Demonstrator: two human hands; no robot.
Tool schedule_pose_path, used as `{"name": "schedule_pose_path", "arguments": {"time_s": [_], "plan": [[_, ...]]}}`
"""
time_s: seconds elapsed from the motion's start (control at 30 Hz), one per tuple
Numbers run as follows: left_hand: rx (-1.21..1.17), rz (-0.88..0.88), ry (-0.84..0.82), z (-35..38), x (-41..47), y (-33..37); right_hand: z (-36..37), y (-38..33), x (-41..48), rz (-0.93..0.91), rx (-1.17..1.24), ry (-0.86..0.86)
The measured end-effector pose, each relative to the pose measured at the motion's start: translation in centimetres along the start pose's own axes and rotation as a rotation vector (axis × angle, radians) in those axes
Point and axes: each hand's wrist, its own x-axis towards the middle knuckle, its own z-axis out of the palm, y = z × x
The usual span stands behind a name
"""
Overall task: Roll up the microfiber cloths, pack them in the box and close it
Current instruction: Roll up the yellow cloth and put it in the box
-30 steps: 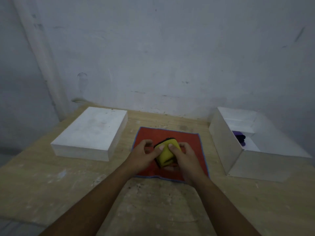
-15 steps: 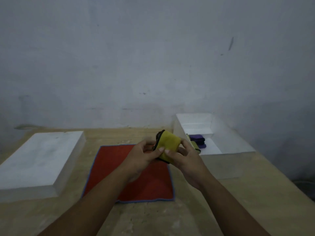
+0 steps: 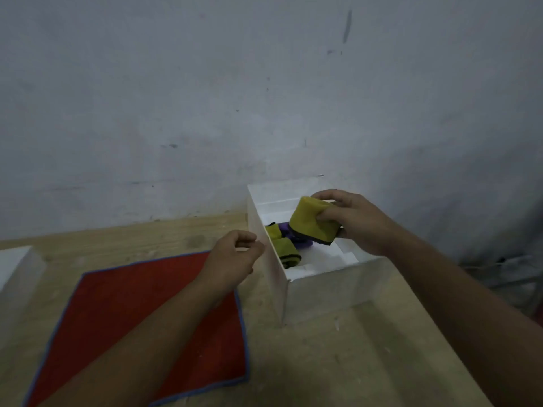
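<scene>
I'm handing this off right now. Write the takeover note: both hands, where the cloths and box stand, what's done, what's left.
Right hand: gripping the rolled yellow cloth, held over the open white box, not yet released.
Left hand: empty, fingers loosely curled, above the red cloth's far corner beside the box.
In the box: one yellow roll and a purple cloth, partly hidden.
Red cloth: flat and unrolled on the wooden table.
White lid: at the left edge, mostly out of view.
Left: drop this roll in, roll and pack the red cloth, close the box.
</scene>
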Motion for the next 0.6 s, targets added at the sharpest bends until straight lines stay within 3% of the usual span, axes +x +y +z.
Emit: {"name": "schedule_pose_path", "arguments": {"time_s": [0.17,0.3,0.43,0.6], "plan": [[0.030,-0.016,0.022,1.9,2.1,0.2,-2.6,2.2,4.5,0.199,-0.353,-0.154],[0.032,-0.013,-0.031,2.5,2.9,0.2,-2.1,3.2,7.2,0.249,-0.601,-0.289],[0.024,0.041,-0.115,2.4,3.2,-0.1,-1.0,4.5,9.1,0.287,-0.618,-0.281],[-0.025,0.026,-0.049,1.2,3.5,-1.0,0.0,5.5,9.9,0.471,-0.489,-0.383]]}}
